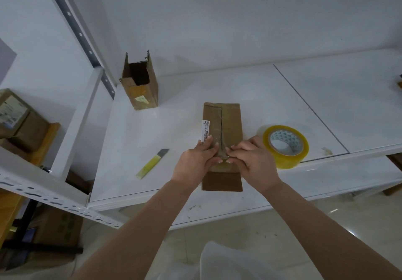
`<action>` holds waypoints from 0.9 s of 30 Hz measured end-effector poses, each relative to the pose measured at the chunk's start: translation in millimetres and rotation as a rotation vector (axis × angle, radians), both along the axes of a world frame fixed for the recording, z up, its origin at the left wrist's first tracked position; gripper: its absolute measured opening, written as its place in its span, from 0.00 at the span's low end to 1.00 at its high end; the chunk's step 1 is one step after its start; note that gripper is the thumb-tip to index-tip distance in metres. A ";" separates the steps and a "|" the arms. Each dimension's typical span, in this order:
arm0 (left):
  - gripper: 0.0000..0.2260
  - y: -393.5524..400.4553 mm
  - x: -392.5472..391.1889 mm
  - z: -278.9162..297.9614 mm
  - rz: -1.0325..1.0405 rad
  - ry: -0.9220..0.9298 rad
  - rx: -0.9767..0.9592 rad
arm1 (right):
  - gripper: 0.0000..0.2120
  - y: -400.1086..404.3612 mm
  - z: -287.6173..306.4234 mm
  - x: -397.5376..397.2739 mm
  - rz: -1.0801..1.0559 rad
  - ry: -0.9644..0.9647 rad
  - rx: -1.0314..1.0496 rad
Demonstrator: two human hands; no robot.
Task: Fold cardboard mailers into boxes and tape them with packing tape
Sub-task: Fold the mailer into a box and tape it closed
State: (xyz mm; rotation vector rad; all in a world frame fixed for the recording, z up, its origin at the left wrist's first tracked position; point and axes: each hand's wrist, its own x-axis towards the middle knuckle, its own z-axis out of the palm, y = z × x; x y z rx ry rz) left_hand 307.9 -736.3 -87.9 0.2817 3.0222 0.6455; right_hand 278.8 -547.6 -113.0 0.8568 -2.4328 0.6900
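A long brown cardboard box [228, 123] lies on the white table [174, 127], its top flaps meeting along a centre seam with old tape and a white label on its left edge. My left hand [195, 162] holds the near left part of the box, fingers over the left flap. My right hand [252, 160] grips the near right part, fingers curled at the seam. A roll of yellowish packing tape [286, 146] lies flat just right of my right hand. A second brown box [140, 84] stands upright and open at the back left.
A yellow utility knife [152, 163] lies on the table left of my hands. A white metal shelf post [74, 29] rises at left, with stacked cardboard boxes [19, 118] behind it. The table's front edge runs just below my wrists.
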 end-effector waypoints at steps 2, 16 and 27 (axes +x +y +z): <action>0.22 -1.0 -1.6 0.1 -0.020 -0.009 -0.023 | 0.12 4.8 2.4 -2.6 0.040 -0.039 0.009; 0.23 -11.1 -1.5 6.8 -0.094 -0.028 -0.060 | 0.12 18.1 20.4 1.7 0.082 -0.320 -0.118; 0.43 71.6 -16.1 12.7 0.208 0.029 -0.253 | 0.13 42.9 23.7 0.0 -0.256 -0.388 -0.154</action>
